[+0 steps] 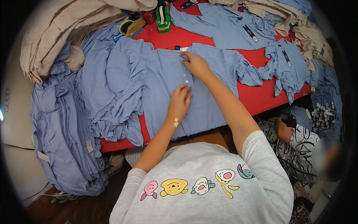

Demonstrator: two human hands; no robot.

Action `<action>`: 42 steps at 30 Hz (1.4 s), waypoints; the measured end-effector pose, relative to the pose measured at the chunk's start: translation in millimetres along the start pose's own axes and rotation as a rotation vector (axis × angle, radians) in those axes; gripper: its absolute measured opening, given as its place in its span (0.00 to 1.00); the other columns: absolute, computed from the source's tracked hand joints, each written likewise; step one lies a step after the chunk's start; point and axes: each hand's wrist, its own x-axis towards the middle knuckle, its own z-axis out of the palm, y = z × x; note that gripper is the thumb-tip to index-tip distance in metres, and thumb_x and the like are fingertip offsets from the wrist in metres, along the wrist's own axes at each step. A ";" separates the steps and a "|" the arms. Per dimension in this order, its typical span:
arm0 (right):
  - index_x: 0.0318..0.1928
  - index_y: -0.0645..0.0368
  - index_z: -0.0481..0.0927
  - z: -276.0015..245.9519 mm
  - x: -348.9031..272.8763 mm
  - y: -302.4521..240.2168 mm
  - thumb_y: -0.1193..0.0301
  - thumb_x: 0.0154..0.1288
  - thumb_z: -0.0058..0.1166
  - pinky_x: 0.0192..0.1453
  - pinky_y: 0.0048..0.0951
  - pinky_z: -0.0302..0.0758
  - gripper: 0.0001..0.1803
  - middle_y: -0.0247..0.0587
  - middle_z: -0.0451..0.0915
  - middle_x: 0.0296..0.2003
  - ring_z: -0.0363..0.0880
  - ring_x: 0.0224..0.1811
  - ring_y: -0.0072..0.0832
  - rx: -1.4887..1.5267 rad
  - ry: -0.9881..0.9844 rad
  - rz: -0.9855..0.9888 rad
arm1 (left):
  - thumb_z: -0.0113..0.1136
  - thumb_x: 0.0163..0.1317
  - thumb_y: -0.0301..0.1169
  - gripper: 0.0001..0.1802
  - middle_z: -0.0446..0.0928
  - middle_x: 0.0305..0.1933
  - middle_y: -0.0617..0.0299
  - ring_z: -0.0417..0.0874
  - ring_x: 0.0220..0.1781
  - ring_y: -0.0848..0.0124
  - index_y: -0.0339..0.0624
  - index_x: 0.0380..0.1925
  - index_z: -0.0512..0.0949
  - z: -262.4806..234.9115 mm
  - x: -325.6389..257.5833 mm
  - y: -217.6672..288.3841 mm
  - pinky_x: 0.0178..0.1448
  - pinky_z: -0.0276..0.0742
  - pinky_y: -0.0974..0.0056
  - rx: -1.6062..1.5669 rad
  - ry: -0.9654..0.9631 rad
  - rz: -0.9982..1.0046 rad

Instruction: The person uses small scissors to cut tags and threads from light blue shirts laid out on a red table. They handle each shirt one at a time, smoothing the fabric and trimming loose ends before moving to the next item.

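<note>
A light blue shirt (164,93) lies spread in front of me on the red-covered table, its collar end pointing away. A short button placket with small white buttons (187,81) runs down its middle. My right hand (195,64) is closed on the placket's upper end, just below the neckline. Lower down, my left hand (180,100) has its bent fingers and thumb closed at the placket's bottom end; the cloth between them is mostly hidden. A dark neck label (177,47) shows at the collar.
Blue garments (112,74) are heaped at left, with beige ones (71,30) behind. A green tape dispenser (163,18) and tape rolls (126,27) stand at the back. Tagged blue shirts (238,31) lie far right. Another person (298,142) sits at lower right, beside many small labels (323,115).
</note>
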 end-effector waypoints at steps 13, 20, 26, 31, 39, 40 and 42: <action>0.46 0.56 0.86 11.2 24.9 33.7 0.62 0.68 0.63 0.47 0.37 0.79 0.13 0.45 0.88 0.41 0.87 0.43 0.38 0.247 -0.047 -0.001 | 0.70 0.65 0.33 0.08 0.79 0.38 0.62 0.82 0.41 0.58 0.42 0.36 0.81 30.4 66.7 -40.9 0.45 0.77 0.55 0.128 0.211 -0.043; 0.49 0.55 0.86 26.0 5.9 16.6 0.60 0.71 0.61 0.45 0.38 0.78 0.14 0.42 0.88 0.41 0.87 0.41 0.39 0.304 0.131 0.087 | 0.68 0.66 0.32 0.07 0.79 0.38 0.61 0.81 0.41 0.57 0.42 0.35 0.79 29.0 66.2 -41.6 0.47 0.76 0.54 0.183 0.176 -0.018; 0.49 0.52 0.86 33.1 2.6 8.5 0.60 0.68 0.63 0.45 0.38 0.79 0.14 0.42 0.88 0.40 0.87 0.42 0.41 0.109 0.200 0.062 | 0.67 0.67 0.33 0.07 0.79 0.39 0.61 0.81 0.41 0.57 0.44 0.37 0.79 31.8 65.4 -44.6 0.46 0.76 0.53 0.222 0.156 0.015; 0.50 0.55 0.85 10.3 19.6 7.5 0.61 0.63 0.70 0.44 0.35 0.78 0.18 0.38 0.88 0.40 0.85 0.39 0.33 0.292 0.161 0.124 | 0.67 0.67 0.34 0.10 0.79 0.41 0.58 0.81 0.42 0.55 0.42 0.43 0.79 33.9 67.9 -40.7 0.46 0.76 0.53 0.363 0.113 0.034; 0.50 0.60 0.84 -107.7 -87.1 86.2 0.62 0.73 0.64 0.32 0.18 0.64 0.15 0.25 0.76 0.29 0.68 0.28 0.12 0.650 0.399 0.273 | 0.63 0.74 0.34 0.16 0.81 0.48 0.57 0.82 0.47 0.70 0.37 0.56 0.78 -45.9 -5.8 -53.5 0.50 0.78 0.66 -0.226 0.337 -0.349; 0.50 0.58 0.83 -117.7 -115.0 111.0 0.62 0.74 0.64 0.30 0.17 0.62 0.14 0.24 0.74 0.27 0.67 0.27 0.11 0.706 0.501 0.322 | 0.63 0.74 0.34 0.16 0.81 0.49 0.56 0.82 0.47 0.70 0.37 0.55 0.78 -62.3 -27.3 -60.8 0.49 0.78 0.66 -0.180 0.372 -0.360; 0.51 0.54 0.82 -128.1 -169.4 149.1 0.61 0.75 0.62 0.24 0.16 0.57 0.13 0.22 0.72 0.25 0.63 0.23 0.09 0.747 0.654 0.472 | 0.64 0.73 0.34 0.15 0.81 0.50 0.57 0.82 0.47 0.70 0.37 0.53 0.79 -92.8 -74.6 -80.7 0.48 0.78 0.66 -0.136 0.414 -0.447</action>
